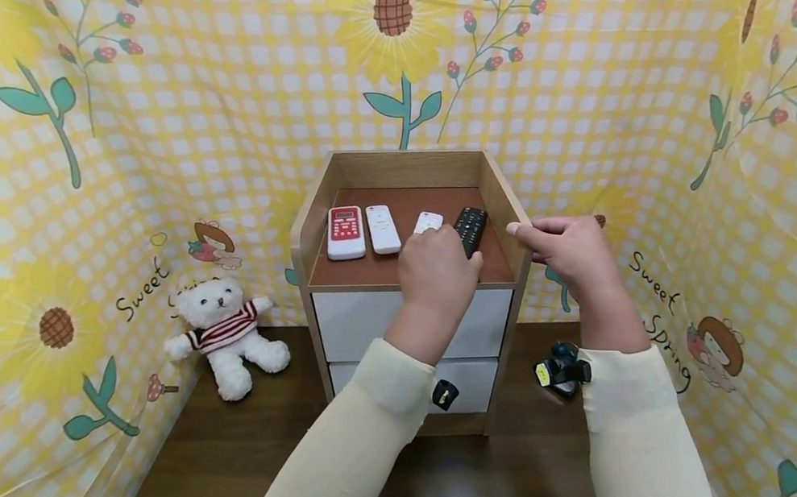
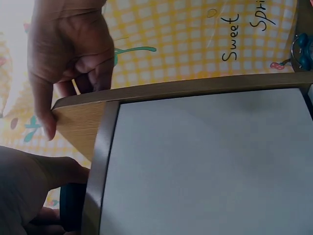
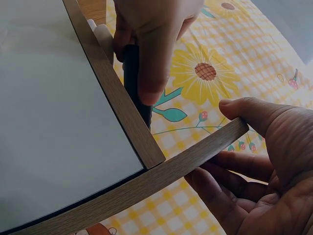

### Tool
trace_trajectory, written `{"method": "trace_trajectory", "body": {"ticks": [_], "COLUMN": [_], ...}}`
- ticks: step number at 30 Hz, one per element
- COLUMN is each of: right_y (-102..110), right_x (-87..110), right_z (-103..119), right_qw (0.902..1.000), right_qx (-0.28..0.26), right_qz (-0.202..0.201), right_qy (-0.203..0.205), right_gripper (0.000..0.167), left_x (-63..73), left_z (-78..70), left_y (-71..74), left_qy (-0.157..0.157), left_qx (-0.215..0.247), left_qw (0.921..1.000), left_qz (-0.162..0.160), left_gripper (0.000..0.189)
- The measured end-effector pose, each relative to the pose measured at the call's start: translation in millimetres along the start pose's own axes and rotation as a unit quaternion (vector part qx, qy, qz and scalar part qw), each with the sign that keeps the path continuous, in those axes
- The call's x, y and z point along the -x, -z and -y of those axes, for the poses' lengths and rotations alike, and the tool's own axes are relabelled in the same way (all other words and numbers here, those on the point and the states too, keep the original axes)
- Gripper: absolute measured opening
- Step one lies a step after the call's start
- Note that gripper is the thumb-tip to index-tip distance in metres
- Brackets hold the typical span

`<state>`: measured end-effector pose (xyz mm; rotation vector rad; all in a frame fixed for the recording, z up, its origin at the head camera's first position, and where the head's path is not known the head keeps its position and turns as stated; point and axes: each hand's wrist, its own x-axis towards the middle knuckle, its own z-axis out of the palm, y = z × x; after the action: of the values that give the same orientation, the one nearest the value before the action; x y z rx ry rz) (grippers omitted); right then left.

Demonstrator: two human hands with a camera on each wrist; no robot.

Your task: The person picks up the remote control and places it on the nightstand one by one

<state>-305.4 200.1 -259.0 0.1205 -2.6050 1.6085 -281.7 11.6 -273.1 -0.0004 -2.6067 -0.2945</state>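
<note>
A small wooden cabinet point(image 1: 398, 282) has several remote controls lying on its brown top. My left hand point(image 1: 437, 273) grips the near end of a black remote control point(image 1: 472, 222), thumb along one side and fingers at the other. The right wrist view shows this left hand point(image 3: 156, 39) around the dark remote control point(image 3: 132, 73), just behind the front edge. Beside it a white remote control point(image 1: 429, 220) is partly covered by my left hand. My right hand point(image 1: 573, 251) pinches the cabinet's right side panel point(image 1: 502, 191), thumb on the upper edge in the right wrist view.
Further left on the top lie a red and white remote control point(image 1: 346, 233) and another white remote control point(image 1: 382, 229). Two white drawers point(image 1: 353, 329) face me. A white teddy bear point(image 1: 236, 337) sits at left on the dark floor point(image 1: 239, 450). Patterned cloth point(image 1: 203, 98) surrounds the cabinet.
</note>
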Motion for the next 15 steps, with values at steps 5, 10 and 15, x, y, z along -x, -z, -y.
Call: {"method": "trace_trajectory", "body": {"ticks": [5,10,15], "right_y": [-1.8,-1.8,-2.1], "right_x": [-0.5,-0.2,-0.2], "right_z": [0.8,1.2,0.7], "right_qw": [1.0,1.0,0.9999], "right_qx": [0.001,0.004,0.003], "right_qz": [-0.006,-0.008,-0.011], "right_qy": [0.001,0.0,0.0], "right_gripper": [0.07,0.07,0.068], "left_x": [2.4,2.0,1.3], "left_z": [-1.3,-2.9,-3.8], "left_y": [-8.7,-11.4,-12.9], "left_qy": [-0.019,-0.023,-0.023], "left_qx": [-0.018,-0.02,-0.015], "left_qw": [0.9994,0.9993,0.9996], "left_qz": [-0.025,-0.02,-0.008], "left_gripper": [0.053,0.053,0.052]}}
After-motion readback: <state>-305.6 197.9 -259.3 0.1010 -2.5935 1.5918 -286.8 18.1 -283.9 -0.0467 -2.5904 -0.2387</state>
